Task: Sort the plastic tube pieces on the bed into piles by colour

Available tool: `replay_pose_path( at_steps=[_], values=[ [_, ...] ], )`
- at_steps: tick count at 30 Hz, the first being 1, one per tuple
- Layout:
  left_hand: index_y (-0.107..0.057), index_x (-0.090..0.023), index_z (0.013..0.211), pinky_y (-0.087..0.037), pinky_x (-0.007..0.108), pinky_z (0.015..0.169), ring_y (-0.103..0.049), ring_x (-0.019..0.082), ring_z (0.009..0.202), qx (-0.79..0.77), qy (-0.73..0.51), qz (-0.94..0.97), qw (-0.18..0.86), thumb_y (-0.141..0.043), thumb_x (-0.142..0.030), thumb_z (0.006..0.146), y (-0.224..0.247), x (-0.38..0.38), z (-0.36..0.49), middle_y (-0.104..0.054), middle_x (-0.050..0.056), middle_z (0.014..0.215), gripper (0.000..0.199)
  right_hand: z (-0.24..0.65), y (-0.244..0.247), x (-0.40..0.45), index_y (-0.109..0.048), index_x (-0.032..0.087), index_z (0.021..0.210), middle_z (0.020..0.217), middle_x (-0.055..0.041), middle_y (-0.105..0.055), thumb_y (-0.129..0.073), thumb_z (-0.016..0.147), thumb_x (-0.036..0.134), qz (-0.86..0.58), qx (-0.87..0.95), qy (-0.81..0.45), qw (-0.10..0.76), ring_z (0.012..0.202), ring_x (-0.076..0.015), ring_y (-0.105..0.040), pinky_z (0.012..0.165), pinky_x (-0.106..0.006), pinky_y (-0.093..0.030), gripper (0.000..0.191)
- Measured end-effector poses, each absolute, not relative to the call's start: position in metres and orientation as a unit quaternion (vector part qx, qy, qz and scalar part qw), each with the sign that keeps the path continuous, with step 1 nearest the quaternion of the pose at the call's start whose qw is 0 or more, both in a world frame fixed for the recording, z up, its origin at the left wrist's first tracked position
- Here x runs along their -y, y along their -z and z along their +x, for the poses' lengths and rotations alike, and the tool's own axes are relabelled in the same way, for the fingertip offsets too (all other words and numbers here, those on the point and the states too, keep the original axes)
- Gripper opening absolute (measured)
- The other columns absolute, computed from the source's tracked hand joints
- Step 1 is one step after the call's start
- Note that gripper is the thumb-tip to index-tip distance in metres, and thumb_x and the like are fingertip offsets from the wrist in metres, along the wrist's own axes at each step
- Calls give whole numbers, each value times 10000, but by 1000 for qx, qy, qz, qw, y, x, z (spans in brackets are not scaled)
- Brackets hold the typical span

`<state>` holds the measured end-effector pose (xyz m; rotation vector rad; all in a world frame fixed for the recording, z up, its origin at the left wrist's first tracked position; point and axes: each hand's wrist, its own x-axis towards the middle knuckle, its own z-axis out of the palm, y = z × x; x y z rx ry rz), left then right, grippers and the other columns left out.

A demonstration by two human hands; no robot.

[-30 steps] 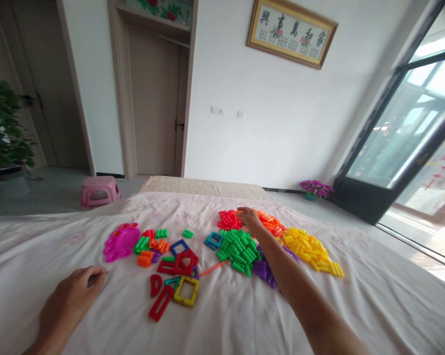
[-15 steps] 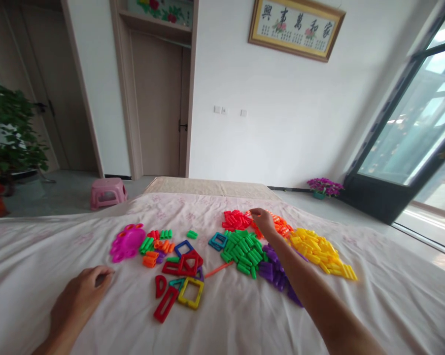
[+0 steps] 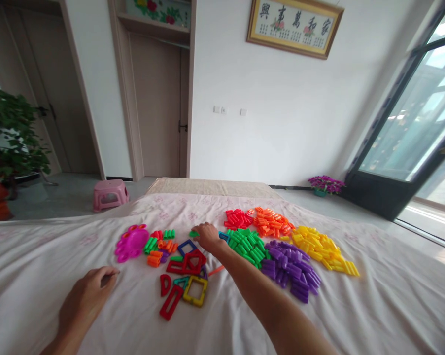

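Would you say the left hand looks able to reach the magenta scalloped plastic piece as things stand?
Probably yes: the left hand is near the magenta scalloped plastic piece, and only pale cloth shows between them.

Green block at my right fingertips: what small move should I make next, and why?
Probably pinch the green block with your right hand: your fingertips are already at it, and it lies apart from the big green pile.

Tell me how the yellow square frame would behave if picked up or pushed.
The yellow square frame is probably stiff, given its straight bars, and likely light, with its open middle. Lying roughly flat, it seems unlikely to roll.
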<state>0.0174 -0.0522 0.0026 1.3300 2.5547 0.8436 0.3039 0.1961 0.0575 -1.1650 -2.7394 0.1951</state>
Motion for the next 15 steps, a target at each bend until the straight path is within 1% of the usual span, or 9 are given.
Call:
replay_pose_path(
  at_steps=[2, 4, 8, 11, 15],
  values=[
    [-733, -214, 996, -502, 320, 905, -707, 245, 1023, -847, -281, 445, 75, -483, -441, 863, -2, 52, 16, -762, 84, 1114, 363, 312, -59, -194, -719, 282, 1236, 1194, -62, -738, -689, 884, 270, -396, 911, -63, 91, 1175, -244, -626, 968, -311, -440, 354],
    [-740, -214, 991, -506, 317, 889, -713, 245, 1002, -847, -284, 443, 73, -492, -445, 855, -1, 52, 15, -766, 82, 1096, 365, 328, -63, -191, -717, 277, 1233, 1192, -50, -738, -663, 880, 242, -418, 898, -63, 122, 1147, -230, -637, 945, -295, -446, 359],
    [-755, -220, 963, -514, 316, 847, -720, 246, 949, -847, -292, 440, 58, -520, -444, 834, 0, 50, 14, -775, 77, 1051, 349, 380, -76, -188, -719, 264, 1228, 1188, -48, -743, -624, 879, 243, -495, 845, -62, 190, 1112, -227, -654, 904, -286, -461, 363],
    [-760, -222, 960, -515, 318, 825, -718, 247, 939, -847, -293, 441, 53, -533, -439, 827, 1, 50, 14, -776, 79, 1044, 341, 423, -84, -190, -719, 255, 1234, 1180, -61, -746, -617, 873, 248, -541, 815, -46, 202, 1120, -245, -655, 911, -304, -460, 375],
    [-758, -225, 967, -512, 316, 817, -711, 246, 947, -850, -288, 437, 54, -540, -438, 830, 0, 51, 16, -778, 79, 1055, 334, 462, -90, -190, -705, 232, 1269, 1177, -73, -749, -629, 864, 260, -582, 789, -26, 192, 1119, -271, -654, 904, -333, -467, 413]
  ],
)
